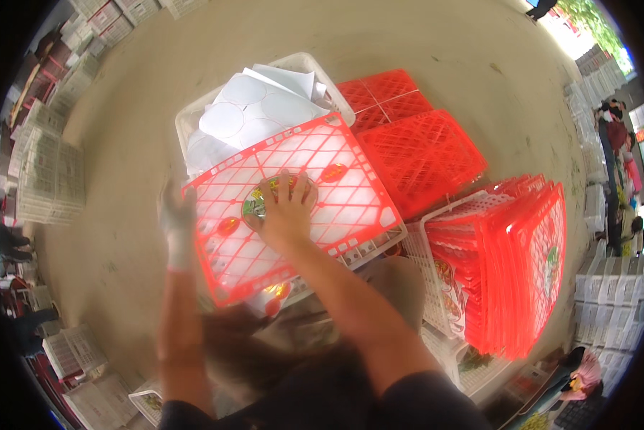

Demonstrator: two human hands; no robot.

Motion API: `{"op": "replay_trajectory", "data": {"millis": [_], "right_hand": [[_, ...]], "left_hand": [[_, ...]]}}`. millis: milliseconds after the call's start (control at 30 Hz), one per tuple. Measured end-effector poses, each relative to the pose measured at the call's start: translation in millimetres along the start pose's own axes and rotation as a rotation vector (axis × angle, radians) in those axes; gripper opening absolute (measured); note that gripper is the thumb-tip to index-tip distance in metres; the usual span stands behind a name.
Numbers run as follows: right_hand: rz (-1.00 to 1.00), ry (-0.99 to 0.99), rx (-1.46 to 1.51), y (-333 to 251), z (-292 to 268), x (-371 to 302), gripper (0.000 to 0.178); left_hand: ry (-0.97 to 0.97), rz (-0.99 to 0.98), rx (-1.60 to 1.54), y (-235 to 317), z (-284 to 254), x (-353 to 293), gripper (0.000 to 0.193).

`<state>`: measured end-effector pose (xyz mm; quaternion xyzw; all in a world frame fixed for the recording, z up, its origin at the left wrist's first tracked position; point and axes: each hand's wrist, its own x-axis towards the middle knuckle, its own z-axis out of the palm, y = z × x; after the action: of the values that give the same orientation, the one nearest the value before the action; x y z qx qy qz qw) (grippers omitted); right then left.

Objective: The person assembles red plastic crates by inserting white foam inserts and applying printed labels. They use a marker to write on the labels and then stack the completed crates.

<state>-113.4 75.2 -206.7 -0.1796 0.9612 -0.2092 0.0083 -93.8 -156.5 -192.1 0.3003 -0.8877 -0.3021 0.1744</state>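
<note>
A red plastic lattice lid (304, 154) lies tilted in front of me, with white sheeting showing through its openings. At its middle is a round, colourful label (253, 204), partly covered by my right hand (287, 215), which rests flat on it with fingers spread. My left hand (179, 218), in a whitish glove, is beside the lid's left edge, fingers stretched upward and somewhat blurred; whether it touches the edge I cannot tell. Two small orange-red oval labels also sit on the lid. Beneath the lid, part of a pale plastic crate (368, 249) shows.
Behind the lid, a white crate (304, 64) holds white sheets with round outlines (247, 107). To the right lie red lattice lids (422, 154), and a pale crate (434, 287) holds many upright red lids (505, 272). Stacked crates (50, 175) line both sides; people are at far right.
</note>
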Motion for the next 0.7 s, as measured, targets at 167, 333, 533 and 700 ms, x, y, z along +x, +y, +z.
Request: {"op": "replay_trajectory", "data": {"millis": [167, 333, 533, 700], "right_hand": [[-0.003, 0.208, 0.049, 6, -43, 0, 0.081], [0.437, 0.226, -0.14, 112, -92, -36, 0.066], [0.463, 0.136, 0.175, 166, -95, -65, 0.056], [0.416, 0.313, 0.466, 158, -114, -88, 0.057]], "left_hand": [[-0.156, -0.397, -0.329, -62, -19, -75, 0.073], [-0.311, -0.475, -0.466, -50, -49, -104, 0.062], [-0.227, -0.319, -0.532, 8, -56, -122, 0.045], [-0.232, -0.356, -0.816, 27, -68, -140, 0.041]]}}
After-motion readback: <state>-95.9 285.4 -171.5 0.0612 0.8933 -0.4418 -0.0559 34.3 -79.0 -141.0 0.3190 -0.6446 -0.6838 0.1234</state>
